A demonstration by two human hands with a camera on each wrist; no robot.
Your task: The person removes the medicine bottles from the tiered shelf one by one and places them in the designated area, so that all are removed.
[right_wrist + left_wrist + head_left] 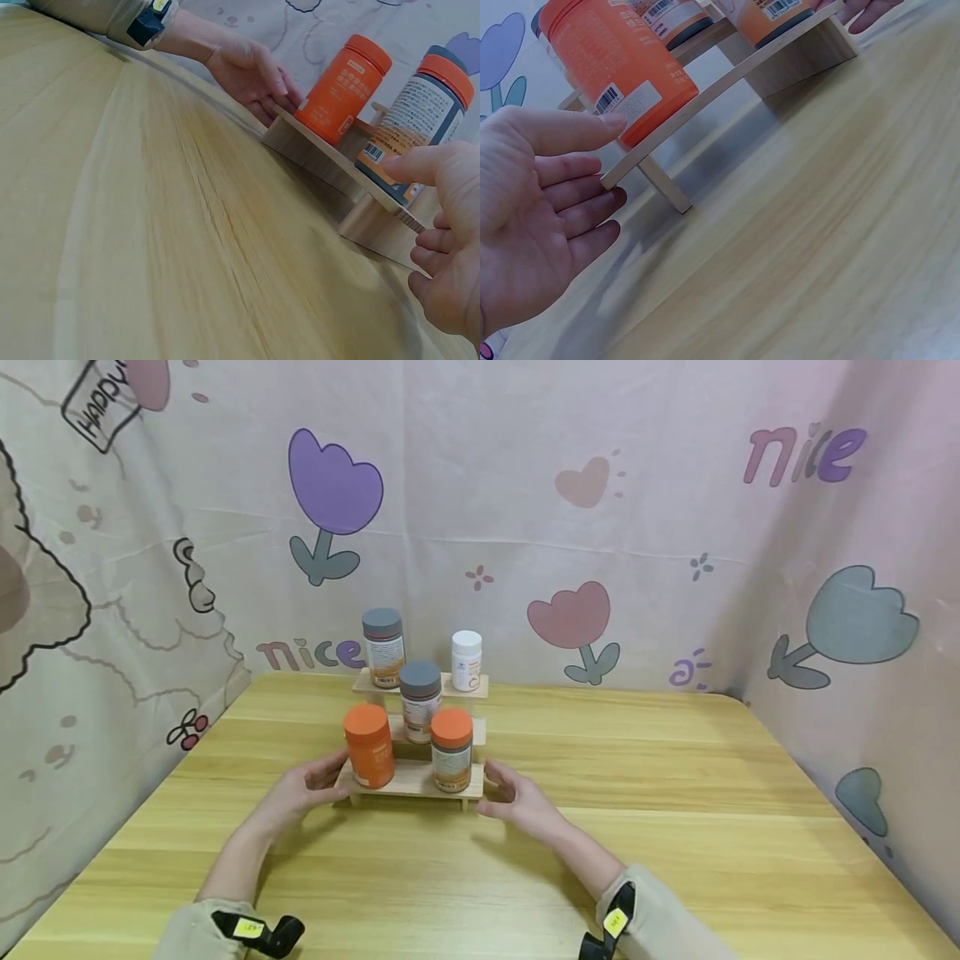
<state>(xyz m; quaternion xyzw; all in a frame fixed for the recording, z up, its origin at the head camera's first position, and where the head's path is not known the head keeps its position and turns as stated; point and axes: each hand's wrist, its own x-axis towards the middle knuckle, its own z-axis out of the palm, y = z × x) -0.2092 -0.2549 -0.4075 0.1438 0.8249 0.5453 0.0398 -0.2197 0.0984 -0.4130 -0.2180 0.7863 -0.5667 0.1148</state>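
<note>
A three-step wooden rack (412,782) stands on the table with bottles on its steps. On the lowest step are an orange bottle (370,753) at the left and a grey jar with an orange lid (452,760) at the right. My left hand (303,795) is at the left end of that step, its thumb beside the orange bottle and its relaxed fingers around the board's corner in the left wrist view. Opposite it, my right hand (521,803) has loosely bent fingers near the board's right end. In the right wrist view its thumb overlaps the orange-lidded jar.
A grey-lidded jar (420,706) stands on the middle step. The top step holds another grey-lidded jar (384,647) and a small white bottle (467,662). Behind the wooden table (637,752) hangs a printed cloth (465,468), which also covers both sides.
</note>
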